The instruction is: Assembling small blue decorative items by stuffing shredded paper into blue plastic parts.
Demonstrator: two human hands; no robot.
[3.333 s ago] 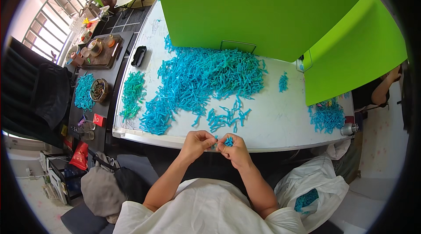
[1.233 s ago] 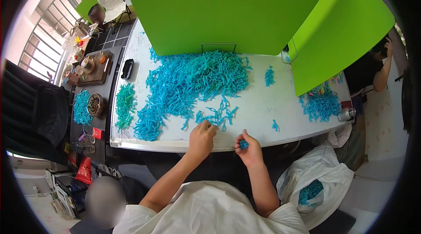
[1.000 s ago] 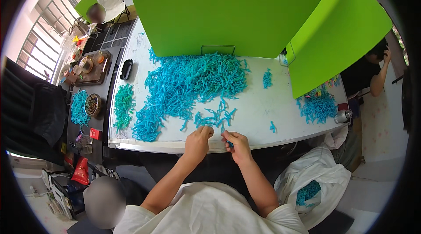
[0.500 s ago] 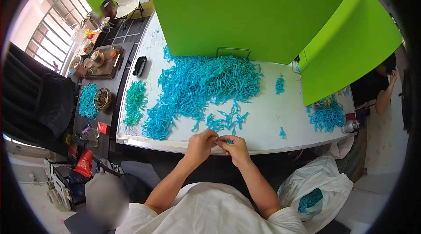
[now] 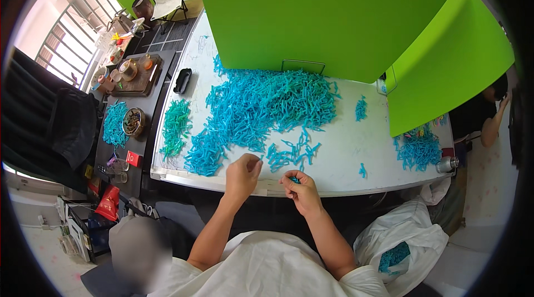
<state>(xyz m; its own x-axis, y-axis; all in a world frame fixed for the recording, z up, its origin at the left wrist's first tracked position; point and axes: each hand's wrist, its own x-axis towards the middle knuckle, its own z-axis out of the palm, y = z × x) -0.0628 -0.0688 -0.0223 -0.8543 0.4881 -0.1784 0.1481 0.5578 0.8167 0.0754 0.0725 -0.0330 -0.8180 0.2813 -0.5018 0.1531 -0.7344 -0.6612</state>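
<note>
Near the table's front edge, my right hand (image 5: 303, 194) is curled around one or more small blue-green plastic pieces (image 5: 295, 180), thin and elongated, partly hidden by the fingers. My left hand (image 5: 241, 177) is held apart from it, to the left, beside the near edge of a large heap of blue pieces (image 5: 245, 110). Its fingertips are drawn together; whatever they may hold is too small to make out. Just beyond the hands lies a loose scatter of blue pieces (image 5: 292, 152). A greener pile (image 5: 176, 127) sits left of the heap.
Tall green panels (image 5: 334, 19) stand behind the heap and at the right. A black tray (image 5: 182, 81) lies at the left. Another blue pile (image 5: 420, 149) and a metal cylinder (image 5: 445, 164) are far right. A white sack (image 5: 423, 230) stands below. One person's arm (image 5: 492, 127) shows beyond.
My hands, together before, have come apart. The left moved left and away toward the heap; the right stayed near the edge with blue-green showing in its fingers. The view shifted slightly.
</note>
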